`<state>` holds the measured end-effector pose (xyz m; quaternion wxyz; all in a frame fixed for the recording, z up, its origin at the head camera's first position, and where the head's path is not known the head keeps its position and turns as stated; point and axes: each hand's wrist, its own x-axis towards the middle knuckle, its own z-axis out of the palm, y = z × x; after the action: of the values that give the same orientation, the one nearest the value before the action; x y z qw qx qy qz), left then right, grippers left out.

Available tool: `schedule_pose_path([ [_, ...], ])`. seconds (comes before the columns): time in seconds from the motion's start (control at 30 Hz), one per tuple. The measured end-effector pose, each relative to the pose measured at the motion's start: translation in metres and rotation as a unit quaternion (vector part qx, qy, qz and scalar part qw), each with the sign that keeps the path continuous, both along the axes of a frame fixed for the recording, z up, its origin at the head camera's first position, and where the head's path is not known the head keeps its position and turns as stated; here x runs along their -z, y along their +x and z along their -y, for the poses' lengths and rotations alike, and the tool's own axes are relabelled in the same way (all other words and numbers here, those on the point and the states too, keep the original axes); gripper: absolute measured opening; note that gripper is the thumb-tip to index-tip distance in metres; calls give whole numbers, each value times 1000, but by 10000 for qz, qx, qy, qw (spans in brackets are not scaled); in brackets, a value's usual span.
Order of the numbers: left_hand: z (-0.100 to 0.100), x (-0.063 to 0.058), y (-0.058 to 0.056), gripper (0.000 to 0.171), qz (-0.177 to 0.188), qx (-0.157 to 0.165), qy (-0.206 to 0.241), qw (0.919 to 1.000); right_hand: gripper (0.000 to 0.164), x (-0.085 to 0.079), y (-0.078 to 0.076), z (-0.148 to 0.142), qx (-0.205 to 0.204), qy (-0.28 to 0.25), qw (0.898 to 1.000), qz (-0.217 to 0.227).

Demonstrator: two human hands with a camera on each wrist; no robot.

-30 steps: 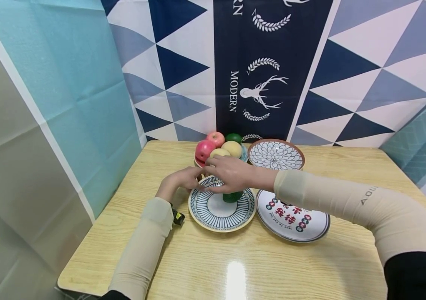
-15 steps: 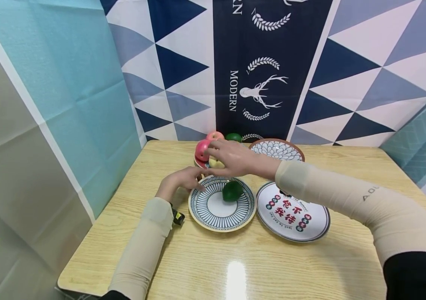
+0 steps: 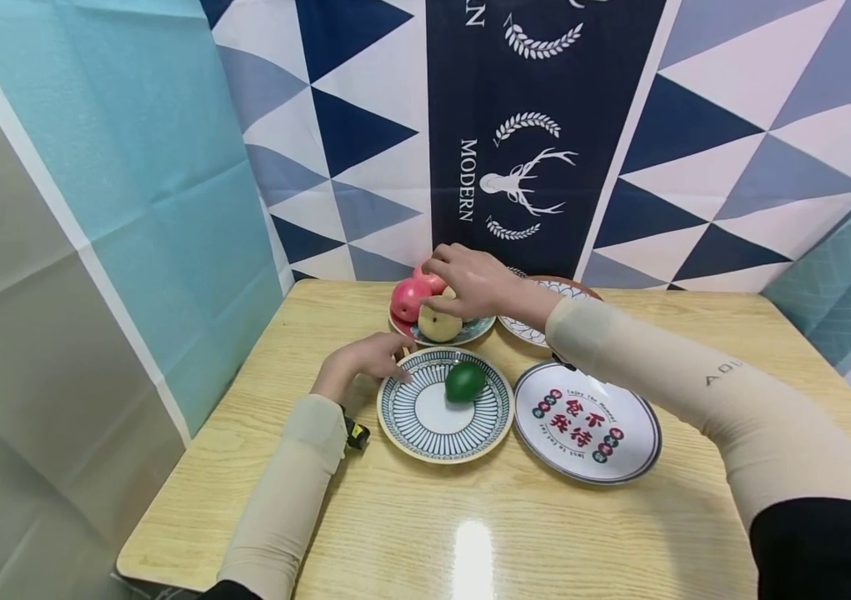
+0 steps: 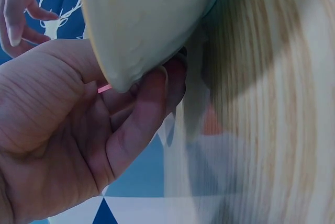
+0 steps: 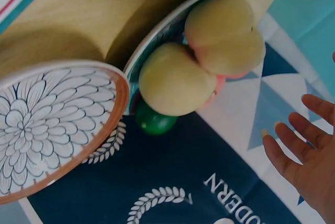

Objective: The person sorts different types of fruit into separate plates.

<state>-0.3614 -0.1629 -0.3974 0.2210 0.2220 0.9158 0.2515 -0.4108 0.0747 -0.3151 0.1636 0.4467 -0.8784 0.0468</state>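
Observation:
My left hand (image 3: 368,358) pinches the left rim of a blue-striped plate (image 3: 417,429); the left wrist view shows its fingers curled under the plate's pale underside (image 4: 146,20). On that plate lies a green oval fruit (image 3: 465,382). Farther back, my right hand (image 3: 478,279) hovers over a fruit plate (image 3: 476,330), fingers spread and holding nothing. That plate bears a red round fruit (image 3: 408,300), a pink apple (image 3: 428,277) partly hidden by the hand, and yellowish peaches (image 5: 175,80). A second green fruit (image 5: 156,121) sits behind the peaches in the right wrist view.
A brown-rimmed plate with a flower pattern (image 3: 523,329) stands at the back, right of the fruit. Nearer, a white plate with red lettering (image 3: 583,425) lies beside the striped one. Patterned cloth (image 3: 365,150) hangs behind the wooden table (image 3: 395,517).
My right hand has risen and moved back from above the striped plate to over the fruit plate, uncovering the green fruit on the striped plate. The left hand stays at the rim.

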Motion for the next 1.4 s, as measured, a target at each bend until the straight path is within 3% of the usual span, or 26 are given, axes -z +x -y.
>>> schedule_pose_path([
  [0.57,0,1,-2,30,131,27,132,9998,55,-1,-46,-6,932,41,9950,358],
  [0.83,0,-1,-1,29,154,36,150,9998,64,5,-74,-12,1626,88,9827,879],
  [1.4,1,1,-4,32,230,-23,154,9996,66,32,-105,-21,2279,-104,9638,1379],
])
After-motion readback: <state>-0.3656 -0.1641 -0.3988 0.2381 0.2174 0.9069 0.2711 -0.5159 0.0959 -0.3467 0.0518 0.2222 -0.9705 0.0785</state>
